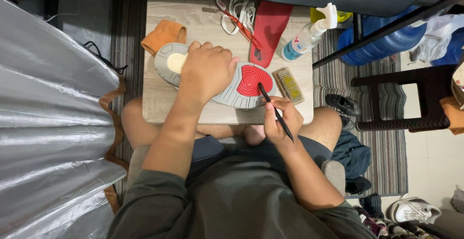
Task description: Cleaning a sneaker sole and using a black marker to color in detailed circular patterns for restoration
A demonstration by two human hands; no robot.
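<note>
- An orange cloth lies on the desk, just beyond the heel end of the shoe.
- The shoe rests sole-up on the desk, its long axis running left to right, heel to the left.
- The left hand is closed over the shoe's middle, pressing it down.
- The red round patch on the forefoot sits right of that hand.
- The right hand grips a thin black tool, tip touching the patch's near-right edge; this hand is the nearer one.
- A brush lies just beside the toe.
</note>
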